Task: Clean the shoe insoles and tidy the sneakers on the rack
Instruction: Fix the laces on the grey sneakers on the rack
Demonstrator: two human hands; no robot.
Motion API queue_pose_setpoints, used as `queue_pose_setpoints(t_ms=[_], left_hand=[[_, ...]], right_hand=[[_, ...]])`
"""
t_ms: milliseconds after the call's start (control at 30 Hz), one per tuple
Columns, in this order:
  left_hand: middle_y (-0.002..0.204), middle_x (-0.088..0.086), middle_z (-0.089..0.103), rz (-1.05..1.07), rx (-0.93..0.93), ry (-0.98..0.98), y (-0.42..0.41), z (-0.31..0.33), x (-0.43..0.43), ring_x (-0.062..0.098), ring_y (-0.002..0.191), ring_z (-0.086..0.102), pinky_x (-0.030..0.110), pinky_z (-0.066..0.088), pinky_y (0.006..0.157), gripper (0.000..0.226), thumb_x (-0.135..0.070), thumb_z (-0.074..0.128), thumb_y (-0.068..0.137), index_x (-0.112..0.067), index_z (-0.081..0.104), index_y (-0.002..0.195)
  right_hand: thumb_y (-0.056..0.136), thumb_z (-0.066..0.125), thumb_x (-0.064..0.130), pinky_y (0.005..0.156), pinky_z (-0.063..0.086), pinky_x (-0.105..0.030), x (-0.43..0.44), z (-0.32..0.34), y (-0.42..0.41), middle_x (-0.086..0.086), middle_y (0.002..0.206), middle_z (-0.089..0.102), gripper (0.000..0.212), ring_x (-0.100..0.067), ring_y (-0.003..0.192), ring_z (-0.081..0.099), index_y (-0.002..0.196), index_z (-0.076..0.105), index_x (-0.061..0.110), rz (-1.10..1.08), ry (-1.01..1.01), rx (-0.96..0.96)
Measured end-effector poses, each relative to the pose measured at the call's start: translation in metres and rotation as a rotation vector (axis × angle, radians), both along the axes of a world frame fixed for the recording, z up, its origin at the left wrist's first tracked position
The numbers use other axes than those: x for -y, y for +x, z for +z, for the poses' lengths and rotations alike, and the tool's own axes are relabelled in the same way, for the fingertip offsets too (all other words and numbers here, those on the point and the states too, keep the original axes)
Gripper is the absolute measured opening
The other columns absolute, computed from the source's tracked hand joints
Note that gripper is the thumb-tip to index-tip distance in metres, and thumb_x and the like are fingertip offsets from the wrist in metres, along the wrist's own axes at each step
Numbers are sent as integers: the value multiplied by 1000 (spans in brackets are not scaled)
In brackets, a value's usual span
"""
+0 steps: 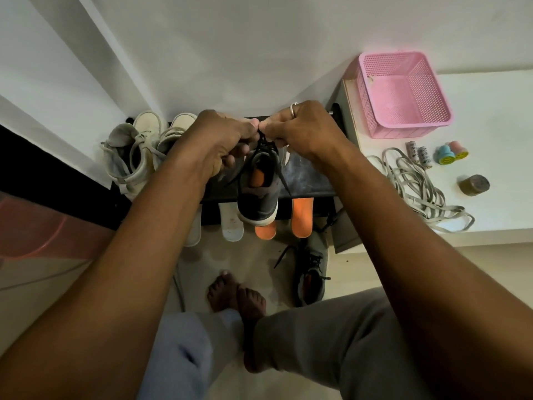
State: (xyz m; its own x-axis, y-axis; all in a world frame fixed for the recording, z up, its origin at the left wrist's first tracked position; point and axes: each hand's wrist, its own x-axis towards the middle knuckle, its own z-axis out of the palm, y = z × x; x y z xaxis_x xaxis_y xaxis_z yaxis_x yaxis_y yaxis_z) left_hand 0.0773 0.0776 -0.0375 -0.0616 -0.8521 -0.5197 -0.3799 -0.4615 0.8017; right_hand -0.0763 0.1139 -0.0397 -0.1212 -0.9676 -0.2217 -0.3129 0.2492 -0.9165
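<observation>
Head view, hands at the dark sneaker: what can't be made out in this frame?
1. Head view: whether the lace is knotted is hidden by fingertips of the left hand and right hand above the dark sneaker.
2. Head view: far ends of the white insole and orange insole are hidden under the rack shelf.
3. Head view: print on the small rolls is too small to read.
</observation>
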Motion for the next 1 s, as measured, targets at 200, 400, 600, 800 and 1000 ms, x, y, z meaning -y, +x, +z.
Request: queue_pose_setpoints(t_ms=[200, 400, 600, 800, 1000], left_hand=[[71, -8, 74, 10, -32, -39, 5, 4, -1, 5, 54, 57, 20, 34, 50, 5, -23, 70, 95, -20, 72, 90], [85, 1, 71, -15, -52, 23, 5, 2, 2, 10, 62, 53, 24, 33, 54, 16, -27, 68, 94, -18, 73, 82], [81, -1, 64, -36, -68, 45, 3, 2, 1, 8, 60, 51, 22, 36, 50, 16, -27, 67, 95, -14, 70, 86], [76, -3, 59, -11, -191, 38, 4, 5, 1, 9, 58, 48, 21, 35, 48, 8, -23, 68, 95, -16, 70, 96], [88, 7, 68, -104, 112, -149, 15, 15, -6, 18, 69, 56, 27, 42, 61, 18, -33, 74, 90, -18, 73, 99]], right_hand=[[89, 74, 13, 50, 44, -23, 8, -7, 7, -4, 69, 71, 16, -11, 56, 59, 92, 76, -2, -102, 110, 162], [92, 70, 14, 42, 38, -16, 7, -2, 6, -7, 69, 63, 14, -9, 56, 54, 84, 74, 3, -21, 107, -26], [91, 70, 32, 41, 36, -19, 7, -4, 7, -4, 68, 64, 28, -12, 56, 55, 81, 74, 6, -8, 221, -26], [91, 69, 25, 40, 37, -18, 8, -6, 12, 0, 67, 65, 22, -10, 56, 55, 72, 67, 14, -92, 166, 101], [87, 59, 27, 44, 31, -23, 12, -4, 15, 1, 67, 52, 12, -12, 51, 43, 81, 60, 16, -212, 177, 255]])
